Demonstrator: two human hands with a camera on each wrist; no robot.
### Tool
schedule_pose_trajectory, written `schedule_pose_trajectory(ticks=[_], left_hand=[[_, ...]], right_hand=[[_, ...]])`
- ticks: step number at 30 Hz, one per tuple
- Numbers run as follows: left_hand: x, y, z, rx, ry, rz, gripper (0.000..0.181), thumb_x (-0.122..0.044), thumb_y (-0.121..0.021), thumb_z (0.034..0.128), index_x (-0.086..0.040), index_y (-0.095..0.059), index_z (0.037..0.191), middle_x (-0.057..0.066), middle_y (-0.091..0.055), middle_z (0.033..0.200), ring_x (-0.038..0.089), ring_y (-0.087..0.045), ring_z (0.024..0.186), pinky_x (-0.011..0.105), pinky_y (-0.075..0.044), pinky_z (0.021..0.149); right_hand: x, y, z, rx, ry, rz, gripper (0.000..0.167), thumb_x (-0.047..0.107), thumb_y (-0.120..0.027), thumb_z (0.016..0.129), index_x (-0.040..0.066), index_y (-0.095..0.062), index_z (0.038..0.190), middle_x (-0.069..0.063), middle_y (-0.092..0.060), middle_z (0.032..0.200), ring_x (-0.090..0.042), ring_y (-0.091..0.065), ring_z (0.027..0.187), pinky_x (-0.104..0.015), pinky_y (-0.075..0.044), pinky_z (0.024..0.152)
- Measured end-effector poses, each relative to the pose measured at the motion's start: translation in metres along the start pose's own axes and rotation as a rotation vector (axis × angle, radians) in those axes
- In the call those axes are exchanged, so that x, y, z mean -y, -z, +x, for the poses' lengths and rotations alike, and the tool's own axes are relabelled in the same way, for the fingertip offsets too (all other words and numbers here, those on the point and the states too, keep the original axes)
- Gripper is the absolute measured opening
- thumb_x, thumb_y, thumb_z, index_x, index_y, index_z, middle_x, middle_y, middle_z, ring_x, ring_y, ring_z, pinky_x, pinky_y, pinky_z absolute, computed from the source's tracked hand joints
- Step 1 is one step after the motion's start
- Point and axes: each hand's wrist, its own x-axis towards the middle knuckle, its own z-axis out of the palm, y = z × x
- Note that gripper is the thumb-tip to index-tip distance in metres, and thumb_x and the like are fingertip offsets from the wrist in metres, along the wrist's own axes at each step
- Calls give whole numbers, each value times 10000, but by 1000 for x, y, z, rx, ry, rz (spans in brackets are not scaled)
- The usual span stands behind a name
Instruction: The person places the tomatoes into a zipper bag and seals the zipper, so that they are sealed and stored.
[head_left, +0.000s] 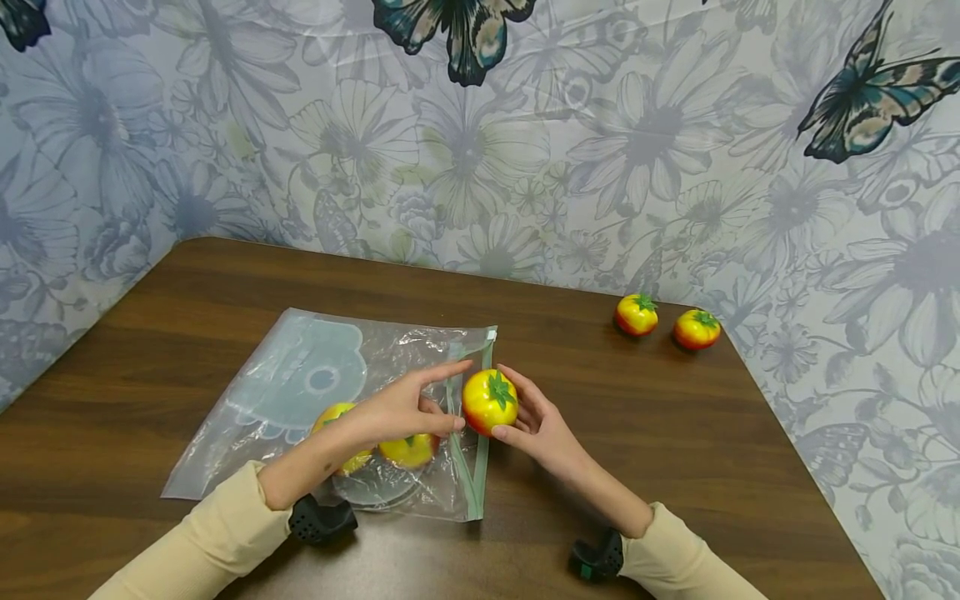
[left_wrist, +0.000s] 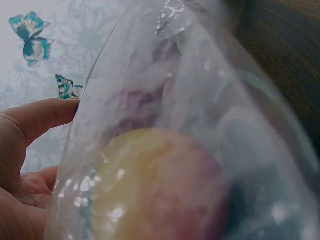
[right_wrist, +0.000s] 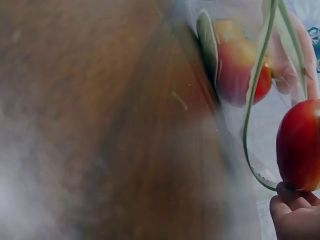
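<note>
I see the right hand (head_left: 549, 432) holding a yellow-red tomato (head_left: 490, 402) near frame centre, at the mouth of the zip bag (head_left: 322, 375). The left hand (head_left: 401, 408) spreads wide there; should it slip, I judge the film could sag and snag the tomato.

In the head view, we find the left hand (head_left: 405, 407) and wrist partly covering two tomatoes (head_left: 411, 455) inside the plastic bag (head_left: 240, 450). In the right wrist view, we lose part of the held tomato (right_wrist: 299, 147) past the right edge, and the tabletop (right_wrist: 100, 100) blurs.
</note>
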Motion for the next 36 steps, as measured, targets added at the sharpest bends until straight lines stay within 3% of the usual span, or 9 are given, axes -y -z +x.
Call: schedule_pose_trajectory(ticks=[7,11,17,22,26,32,36], left_hand=[[2,1,1,16,-24,-22,747,-90,-674,865,-58,-248,1479,253,-626,714,321,-611,617,298,-492,533],[3,2,0,20,-47,-26,739,-73,-665,868,-48,-246,1477,236,-636,720,342,-609,627,260,-465,497],[2,3,-1,16,-52,-20,731,-60,-659,868,-44,-251,1475,187,-639,690,311,-608,610,231,-425,464],[1,4,-2,14,-37,-21,734,-73,-661,872,-65,-250,1480,180,-641,685,263,-605,596,237,-438,483],[-1,6,-3,7,-26,-12,735,-90,-665,874,-77,-252,1482,193,-640,692,266,-613,612,276,-496,572],[-5,6,-3,-5,-21,20,729,-99,-668,872,-69,-262,1477,188,-647,712,270,-620,622,309,-518,615],[-5,6,-3,-3,-24,17,730,-91,-665,873,-63,-256,1477,182,-653,719,269,-627,635,305,-517,619]], right_hand=[[-1,-5,2,25,-67,-95,713,63,-645,884,119,-251,1476,-106,-323,1440,-265,-434,1235,-392,-368,979],[-4,-6,1,55,-54,-182,731,64,-651,881,110,-232,1478,-108,-321,1442,-260,-425,1239,-439,-338,998],[-10,-7,1,73,-67,-279,738,76,-678,864,112,-258,1470,-96,-340,1432,-238,-422,1239,-402,-326,1013],[6,-15,0,57,-82,-348,728,42,-692,843,22,-279,1443,-158,-392,1386,-284,-448,1213,-427,-345,997],[24,-22,0,43,-75,-405,714,39,-707,828,-33,-305,1414,-177,-433,1350,-291,-459,1203,-433,-349,993],[30,-26,0,37,-65,-436,708,35,-720,815,-40,-328,1400,-175,-448,1337,-294,-464,1198,-434,-350,992],[28,-23,-1,76,-39,-429,731,39,-715,821,-57,-296,1412,-205,-406,1367,-318,-438,1223,-448,-336,998]])
